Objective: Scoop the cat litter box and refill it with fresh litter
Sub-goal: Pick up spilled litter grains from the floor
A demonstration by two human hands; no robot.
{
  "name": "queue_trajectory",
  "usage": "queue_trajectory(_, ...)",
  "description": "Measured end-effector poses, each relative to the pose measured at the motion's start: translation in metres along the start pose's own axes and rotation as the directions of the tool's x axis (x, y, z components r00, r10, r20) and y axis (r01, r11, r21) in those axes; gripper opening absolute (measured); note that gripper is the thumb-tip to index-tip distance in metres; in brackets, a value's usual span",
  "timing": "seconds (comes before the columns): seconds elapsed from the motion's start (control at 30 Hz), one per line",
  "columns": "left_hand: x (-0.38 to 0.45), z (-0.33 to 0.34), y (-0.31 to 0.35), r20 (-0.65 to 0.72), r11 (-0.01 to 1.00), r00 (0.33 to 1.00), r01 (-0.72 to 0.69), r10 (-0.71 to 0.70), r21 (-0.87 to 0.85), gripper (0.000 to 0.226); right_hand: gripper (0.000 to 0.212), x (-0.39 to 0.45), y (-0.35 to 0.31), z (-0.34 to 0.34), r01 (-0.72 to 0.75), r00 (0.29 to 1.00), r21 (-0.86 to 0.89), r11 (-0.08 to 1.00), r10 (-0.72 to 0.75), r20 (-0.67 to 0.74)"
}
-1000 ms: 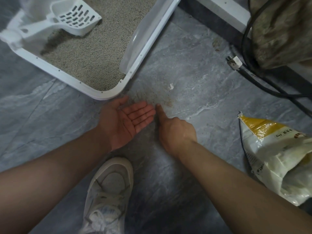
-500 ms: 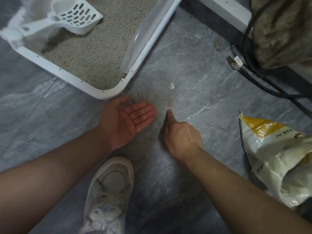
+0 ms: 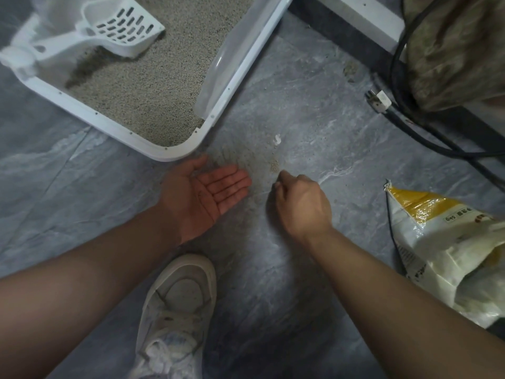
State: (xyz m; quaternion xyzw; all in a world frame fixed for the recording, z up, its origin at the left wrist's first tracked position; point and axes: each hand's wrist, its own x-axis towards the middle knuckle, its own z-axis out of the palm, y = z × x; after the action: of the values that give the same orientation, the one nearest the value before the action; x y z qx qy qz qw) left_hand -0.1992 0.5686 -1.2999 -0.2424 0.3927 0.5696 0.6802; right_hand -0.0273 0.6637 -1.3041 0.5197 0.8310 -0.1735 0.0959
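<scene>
Litter box (image 3: 175, 153) upper left on floor, granules inside. Spilled litter (image 3: 274, 166) loose, light, rolls; pinch or sweep. Left hand (image 3: 203, 196) flat, palm up. Right hand (image 3: 302, 203) curled, fingertips beside grains; cannot tell if pinching any.

I am keeping my left hand (image 3: 203, 196) flat and palm-up on the grey floor (image 3: 314, 110), just below the rounded corner of the litter box (image 3: 175, 154), which is closing off the way up and left. My right hand (image 3: 302, 203) is curling beside a small heap of spilled litter (image 3: 274, 166), with a strip of bare floor lying between my two hands. To the right, the litter bag (image 3: 442, 247) is blocking the floor. Black cables (image 3: 426, 138) and a plug (image 3: 378, 99) are cutting across the upper right. My shoe (image 3: 177, 305) is filling the space below.
</scene>
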Motion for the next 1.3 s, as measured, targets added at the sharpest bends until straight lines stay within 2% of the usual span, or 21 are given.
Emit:
queue_trajectory(0.1, 0.001, -0.001, -0.001, -0.004, 1.000, 1.000, 0.002, -0.002, -0.002, 0.055, 0.018, 0.012, 0.006, -0.004, 0.037, 0.993, 0.090, 0.995, -0.027, -0.111)
queue_trajectory(0.17, 0.002, -0.001, -0.002, -0.004, 1.000, 1.000, 0.006, -0.006, 0.009, 0.054, 0.015, 0.024, 0.006, -0.006, 0.083, 0.990, 0.096, 0.992, -0.071, -0.120)
queue_trajectory(0.3, 0.004, -0.002, -0.002, -0.012, 1.000, 1.000, 0.007, -0.007, 0.018, 0.054, 0.014, 0.042, 0.002, 0.000, 0.166, 0.985, 0.044, 0.985, -0.163, -0.065)
queue_trajectory(0.5, 0.006, -0.002, 0.000, -0.031, 1.000, 0.999, -0.010, 0.011, 0.023, 0.053, 0.021, 0.053, 0.007, 0.007, 0.233, 0.965, -0.013, 0.972, -0.233, -0.122)
queue_trajectory(0.67, 0.006, -0.002, 0.000, -0.038, 1.000, 0.999, -0.006, 0.007, 0.025, 0.056, 0.011, 0.047, 0.009, 0.011, 0.330, 0.922, -0.085, 0.940, -0.340, -0.186)
queue_trajectory(0.77, 0.006, -0.002, 0.001, -0.039, 1.000, 0.999, -0.012, 0.012, 0.024, 0.054, 0.007, 0.043, 0.007, 0.013, 0.311, 0.929, -0.103, 0.945, -0.325, -0.178)
queue_trajectory(0.83, 0.006, -0.002, 0.001, -0.037, 1.000, 0.999, -0.016, 0.017, 0.022, 0.053, 0.007, 0.035, 0.000, 0.006, 0.262, 0.937, -0.050, 0.964, -0.267, -0.227)
queue_trajectory(0.9, 0.007, -0.001, 0.000, -0.040, 1.000, 0.999, -0.013, 0.014, 0.011, 0.052, 0.010, 0.021, -0.017, -0.004, 0.276, 0.908, 0.020, 0.961, -0.254, -0.334)
queue_trajectory(0.97, 0.009, -0.002, -0.002, -0.041, 1.000, 0.999, -0.010, 0.011, 0.023, 0.050, 0.014, -0.002, -0.041, -0.011, 0.406, 0.842, 0.033, 0.913, -0.360, -0.401)
queue_trajectory(1.03, 0.008, -0.002, -0.004, -0.007, 0.997, 1.000, 0.023, -0.022, 0.070, 0.049, 0.007, -0.025, -0.063, -0.012, 0.515, 0.817, 0.103, 0.851, -0.451, -0.360)
queue_trajectory(1.1, 0.006, -0.001, -0.004, 0.025, 0.992, 0.998, 0.060, -0.063, 0.110, 0.053, 0.001, -0.037, -0.073, -0.004, 0.556, 0.805, 0.143, 0.819, -0.487, -0.340)
queue_trajectory(1.17, 0.004, 0.000, -0.003, 0.027, 0.985, 0.996, 0.076, -0.081, 0.153, 0.053, 0.005, -0.041, -0.072, 0.006, 0.561, 0.796, 0.101, 0.822, -0.501, -0.340)
queue_trajectory(1.3, 0.003, 0.001, -0.004, 0.015, 0.989, 0.998, 0.057, -0.060, 0.138, 0.052, 0.019, -0.045, -0.067, 0.008, 0.520, 0.823, 0.095, 0.849, -0.469, -0.320)
